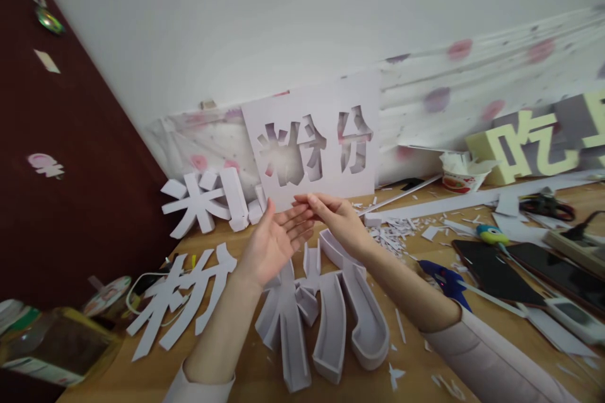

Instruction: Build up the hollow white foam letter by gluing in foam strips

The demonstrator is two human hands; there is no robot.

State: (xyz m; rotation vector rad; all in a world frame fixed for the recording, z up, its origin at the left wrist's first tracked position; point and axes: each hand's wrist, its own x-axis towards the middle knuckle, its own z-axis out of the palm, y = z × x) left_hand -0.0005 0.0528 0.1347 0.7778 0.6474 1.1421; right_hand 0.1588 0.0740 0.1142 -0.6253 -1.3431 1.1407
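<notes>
My left hand (271, 245) is raised in the middle, palm turned up and fingers stretched out. Close by, my right hand (341, 221) has its thumb and fingers pressed together over the left fingertips; whatever they may pinch is too small to make out. Beneath both hands on the table stands a white hollow letter form (331, 327) with raised side walls. To its left lie flat white character cut-outs (172, 302). Behind my hands a white board (326, 186) with character-shaped holes leans against the wall, beside a thick white standing character piece (201, 204).
At the right are a blue glue gun (444, 282), dark phones (496, 271) and white scraps (392, 239). A paper bowl (460, 176) and pale yellow block characters (520, 145) stand further back. A jar (57, 346) sits at the left, near the dark door (61, 201).
</notes>
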